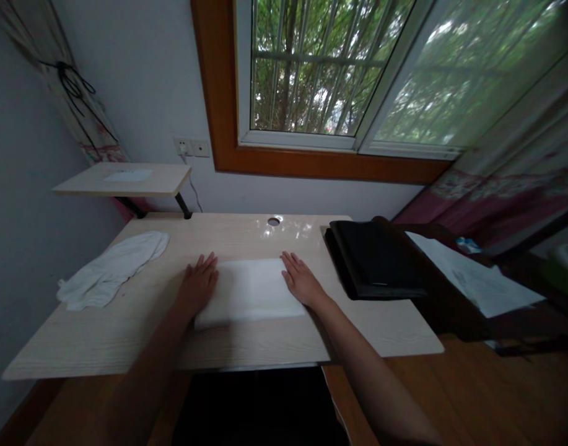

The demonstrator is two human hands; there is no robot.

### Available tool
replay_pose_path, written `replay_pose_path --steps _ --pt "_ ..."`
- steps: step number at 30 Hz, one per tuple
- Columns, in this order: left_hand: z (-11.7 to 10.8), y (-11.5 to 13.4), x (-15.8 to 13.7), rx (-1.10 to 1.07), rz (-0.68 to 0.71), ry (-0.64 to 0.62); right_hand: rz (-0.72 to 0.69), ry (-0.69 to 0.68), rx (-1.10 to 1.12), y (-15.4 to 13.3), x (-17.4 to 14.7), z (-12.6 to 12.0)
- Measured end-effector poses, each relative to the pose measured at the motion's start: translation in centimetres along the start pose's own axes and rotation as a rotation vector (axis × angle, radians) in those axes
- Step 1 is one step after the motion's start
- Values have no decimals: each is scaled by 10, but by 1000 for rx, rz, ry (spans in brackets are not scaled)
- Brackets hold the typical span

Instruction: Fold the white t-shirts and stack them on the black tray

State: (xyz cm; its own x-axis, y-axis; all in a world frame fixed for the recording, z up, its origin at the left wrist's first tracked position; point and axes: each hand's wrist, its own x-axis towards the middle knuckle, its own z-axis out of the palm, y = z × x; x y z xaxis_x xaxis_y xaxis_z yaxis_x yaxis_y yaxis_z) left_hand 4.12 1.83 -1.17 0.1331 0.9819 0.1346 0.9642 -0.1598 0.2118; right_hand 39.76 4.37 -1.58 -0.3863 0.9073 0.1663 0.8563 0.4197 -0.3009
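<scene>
A flat white rectangle (pixel 253 291), which looks like folded cloth or paper, lies on the light wood desk (pixel 256 347) in front of me. My left hand (pixel 200 282) rests at its left edge, palm down, with the fingers stretched out. At the right edge lies my right hand (pixel 302 279), also flat with fingers extended, touching the white sheet's upper right corner. Neither hand grips anything. The sheet's exact material cannot be made out.
A crumpled white cloth (pixel 114 266) lies on the desk's left. Black folders (pixel 376 260) are stacked at the right, beside a dark surface with papers (pixel 474 272). A small raised shelf (pixel 167 178) stands at the back left, and a cable hole (pixel 274 221) is near the back edge.
</scene>
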Motion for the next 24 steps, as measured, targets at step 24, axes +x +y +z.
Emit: replay_pose_path --steps 24 --pt "11 -28 6 -274 -66 267 27 256 189 7 -11 -4"
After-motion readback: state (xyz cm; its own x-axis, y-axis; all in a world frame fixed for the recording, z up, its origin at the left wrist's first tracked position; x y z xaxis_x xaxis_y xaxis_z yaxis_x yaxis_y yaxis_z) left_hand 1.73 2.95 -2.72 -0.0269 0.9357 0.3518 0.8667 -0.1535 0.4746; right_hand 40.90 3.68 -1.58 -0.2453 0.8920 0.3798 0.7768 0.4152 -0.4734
